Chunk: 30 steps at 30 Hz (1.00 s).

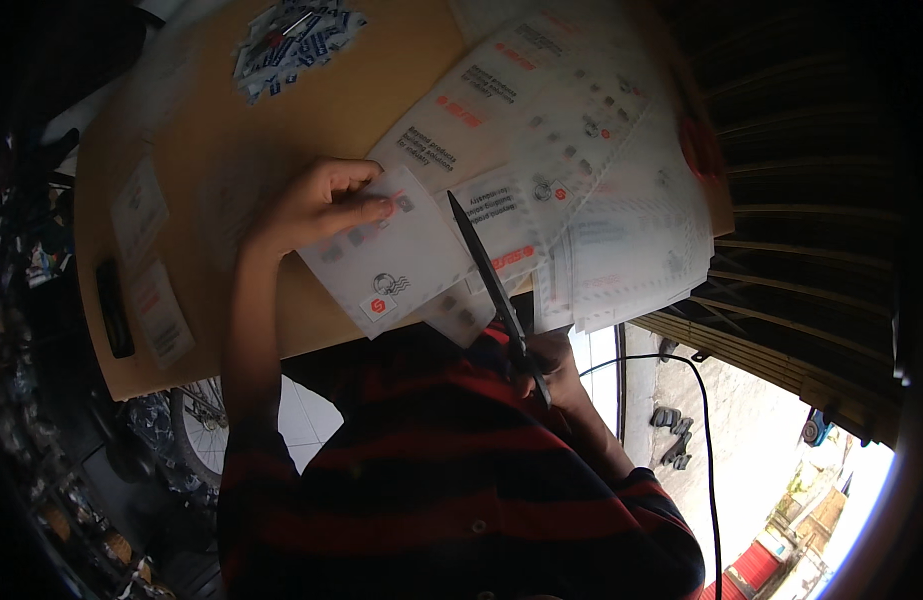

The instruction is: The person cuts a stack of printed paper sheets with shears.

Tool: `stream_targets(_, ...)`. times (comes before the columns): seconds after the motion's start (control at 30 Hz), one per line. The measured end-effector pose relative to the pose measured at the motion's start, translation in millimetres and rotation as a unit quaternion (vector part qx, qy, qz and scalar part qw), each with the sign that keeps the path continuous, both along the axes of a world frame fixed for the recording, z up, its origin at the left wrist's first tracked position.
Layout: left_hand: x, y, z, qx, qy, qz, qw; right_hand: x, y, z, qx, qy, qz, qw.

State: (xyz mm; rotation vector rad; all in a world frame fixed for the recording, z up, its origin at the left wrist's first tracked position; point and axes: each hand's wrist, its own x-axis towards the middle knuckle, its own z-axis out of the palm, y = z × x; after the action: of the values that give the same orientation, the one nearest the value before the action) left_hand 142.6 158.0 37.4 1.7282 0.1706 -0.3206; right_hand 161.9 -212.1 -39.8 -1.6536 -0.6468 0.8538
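My left hand [334, 205] pinches the upper edge of a whitish, translucent printed sheet [422, 250] between thumb and fingers. The sheet has red and black print and hangs over the near edge of the table. In my right hand [550, 362], close to my body, is a pair of dark scissors [490, 275]. Their blades point up and away to the left, look closed together, and pass beside the right edge of the held sheet. Beneath the blades lies another printed piece [497, 225]. A larger printed sheet [482, 105] stretches across the table behind it.
A stack of translucent sheets [642, 255] lies at the table's right. Small blue-and-white pieces [297, 45] are heaped at the far side. Two cut pieces [162, 315] lie left, near a dark slot [114, 308] in the tan tabletop [207, 130]. A black cable [704, 430] hangs right.
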Motion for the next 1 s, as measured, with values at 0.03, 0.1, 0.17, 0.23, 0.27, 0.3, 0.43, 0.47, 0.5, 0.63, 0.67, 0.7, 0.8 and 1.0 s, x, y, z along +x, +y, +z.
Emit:
stream_targets(0.03, 1, -4, -3, -0.003, -0.019, 0.012, 1.000, 3, -3, 4, -0.001, 0.004, 0.001, 1.000)
stream_targets(0.1, 11, -17, -17, -0.009, -0.075, 0.011, 0.997, 8, -4, 21, 0.040, 0.020, -0.029, 0.999)
stream_targets(0.17, 29, -38, -2, 0.032, -0.018, -0.029, 0.999, 8, -11, 30, 0.052, 0.007, -0.077, 0.996)
stream_targets(0.23, 43, -53, -1, 0.150, -0.024, -0.066, 0.986, 13, -24, 23, 0.036, -0.043, -0.087, 0.995)
stream_targets(0.27, 46, -61, -3, 0.190, -0.046, -0.057, 0.979, 15, -28, 22, 0.029, -0.068, -0.090, 0.993)
stream_targets(0.3, 49, -72, -4, 0.229, -0.067, -0.046, 0.970, 14, -32, 23, 0.012, -0.047, -0.111, 0.993)
stream_targets(0.43, 48, -102, -10, 0.413, -0.219, 0.015, 0.884, 16, -37, 30, -0.016, -0.050, -0.137, 0.989)
stream_targets(0.47, 43, -115, -5, 0.480, -0.262, 0.033, 0.837, 17, -37, 31, -0.026, -0.062, -0.139, 0.988)
stream_targets(0.5, 39, -123, 0, 0.469, -0.250, -0.025, 0.847, 17, -38, 31, -0.037, -0.073, -0.139, 0.987)
stream_targets(0.63, 22, -161, -20, 0.485, -0.212, -0.058, 0.846, 20, -42, 19, -0.016, -0.057, -0.128, 0.990)
stream_targets(0.67, 20, -164, -23, 0.488, -0.210, -0.055, 0.846, 20, -43, 15, 0.005, -0.051, -0.130, 0.990)
stream_targets(0.7, 18, -168, -25, 0.490, -0.207, -0.052, 0.845, 20, -43, 12, 0.026, -0.044, -0.131, 0.990)
stream_targets(0.8, 9, -174, -30, 0.484, -0.221, -0.042, 0.846, 19, -41, 12, 0.034, -0.024, -0.135, 0.990)
stream_targets(1.0, 3, -182, -36, 0.463, -0.237, -0.026, 0.853, 18, -47, 5, 0.002, -0.019, -0.128, 0.992)
